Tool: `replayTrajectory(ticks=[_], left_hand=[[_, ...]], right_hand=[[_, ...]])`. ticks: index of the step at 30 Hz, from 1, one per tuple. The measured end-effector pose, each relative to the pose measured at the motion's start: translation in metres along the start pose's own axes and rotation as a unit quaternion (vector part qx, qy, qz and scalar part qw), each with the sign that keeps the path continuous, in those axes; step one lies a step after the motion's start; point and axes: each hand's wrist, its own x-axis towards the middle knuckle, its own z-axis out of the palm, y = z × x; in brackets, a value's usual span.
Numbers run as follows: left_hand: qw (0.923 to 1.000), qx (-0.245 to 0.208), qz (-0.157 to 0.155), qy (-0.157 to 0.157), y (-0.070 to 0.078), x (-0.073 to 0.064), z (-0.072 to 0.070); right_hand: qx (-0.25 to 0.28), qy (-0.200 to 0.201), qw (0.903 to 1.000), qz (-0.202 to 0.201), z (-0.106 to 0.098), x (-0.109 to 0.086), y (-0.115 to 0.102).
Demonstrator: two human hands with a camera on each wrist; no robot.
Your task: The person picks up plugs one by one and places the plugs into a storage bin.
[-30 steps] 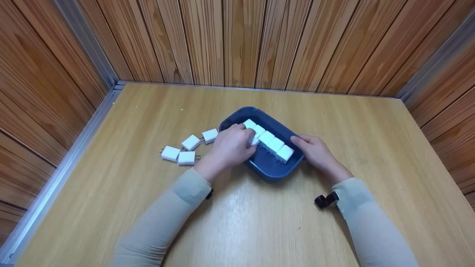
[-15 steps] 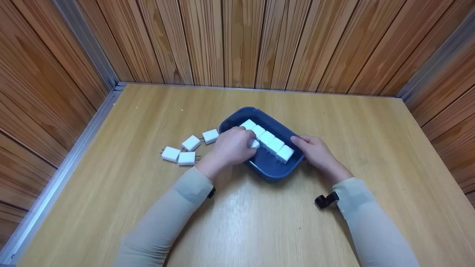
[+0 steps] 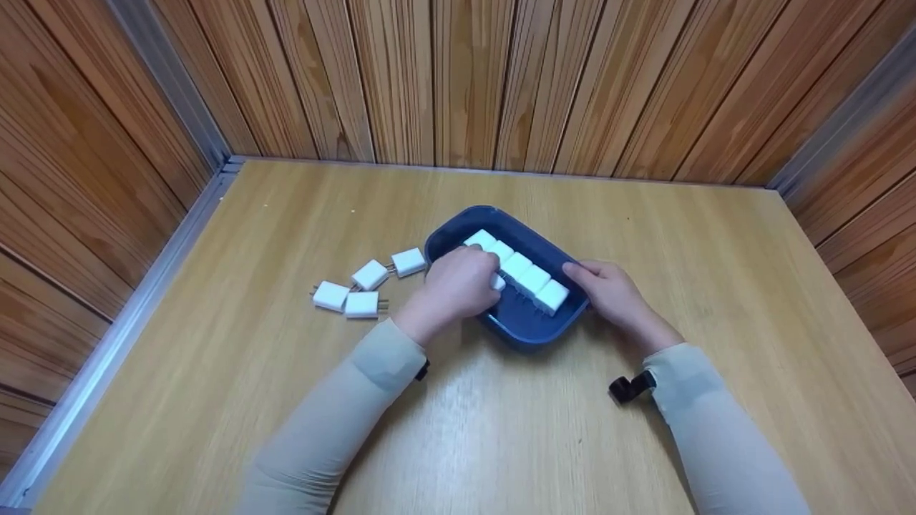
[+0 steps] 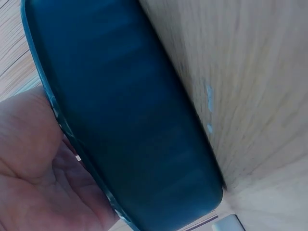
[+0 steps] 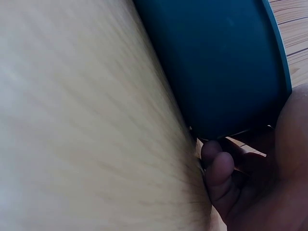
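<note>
A dark blue plastic tub (image 3: 515, 330) stands on the table, turned at a slant. Along its far side runs a row of several white plug adapters (image 3: 532, 279), prongs toward the near side. My left hand (image 3: 461, 281) reaches over the near left rim and pinches another white plug adapter (image 3: 498, 282) inside the tub; its fingertips are mostly hidden. In the left wrist view the tub wall (image 4: 130, 120) covers what the fingers hold. My right hand (image 3: 608, 290) grips the tub's right end, thumb over the rim and fingers (image 5: 220, 175) curled outside, low by the wall.
Several loose white plug adapters (image 3: 363, 305) lie on the table left of the tub, metal prongs pointing different ways. Wood-panelled walls (image 3: 465, 86) close off the back and sides of the wooden table (image 3: 501, 429).
My left hand has shifted slightly to the right within the tub, bringing the pinched plug adapter along. My right hand and the tub stay nearly still.
</note>
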Motion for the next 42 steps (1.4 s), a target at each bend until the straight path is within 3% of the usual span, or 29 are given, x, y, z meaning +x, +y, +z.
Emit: replayTrajectory(ticks=[42], left_hand=[[0.9995,0.018,-0.013,-0.022,0.0075,0.0052,0.0032]], right_hand=[[0.004,0.007,1.0,0.003,0.0008,-0.0012,0.0008]])
